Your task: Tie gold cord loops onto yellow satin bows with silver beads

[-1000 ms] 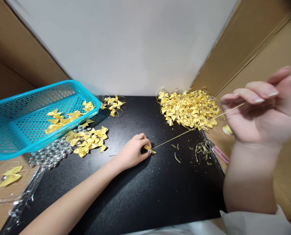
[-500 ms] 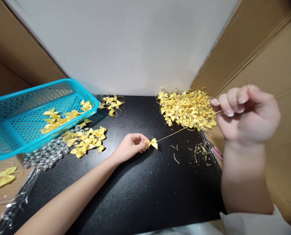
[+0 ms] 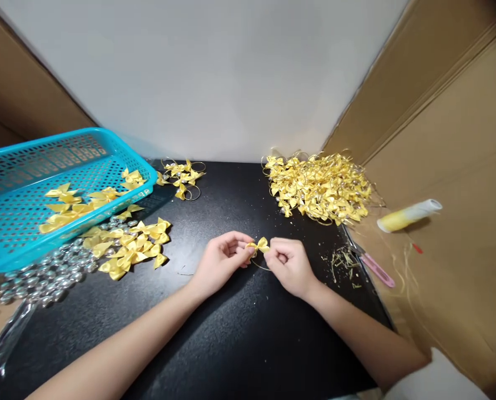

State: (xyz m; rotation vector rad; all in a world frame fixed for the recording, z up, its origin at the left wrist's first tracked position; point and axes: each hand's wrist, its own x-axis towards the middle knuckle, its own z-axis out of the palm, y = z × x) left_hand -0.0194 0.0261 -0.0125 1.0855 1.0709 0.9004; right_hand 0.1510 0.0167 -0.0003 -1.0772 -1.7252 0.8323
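Observation:
My left hand [image 3: 221, 258] and my right hand [image 3: 290, 265] meet over the middle of a black mat [image 3: 239, 333]. Between their fingertips they pinch one small yellow ribbon bow [image 3: 259, 245]. A thin gold thread [image 3: 259, 265] loops down from the bow between the two hands. Both hands rest low on the mat.
A big heap of finished bows with gold loops [image 3: 319, 186] lies at the back right. Loose yellow bows [image 3: 131, 247] and clear beads [image 3: 48, 272] lie left, beside a tilted blue basket [image 3: 18, 222] holding more bows. Thread scraps [image 3: 342, 260], pink-handled snips [image 3: 375, 266] and a thread spool [image 3: 408, 215] sit right. Cardboard walls stand on both sides.
My right hand came down from high on the right, where it pulled the gold thread taut, to the bow at my left hand. The thread now hangs as a small loop.

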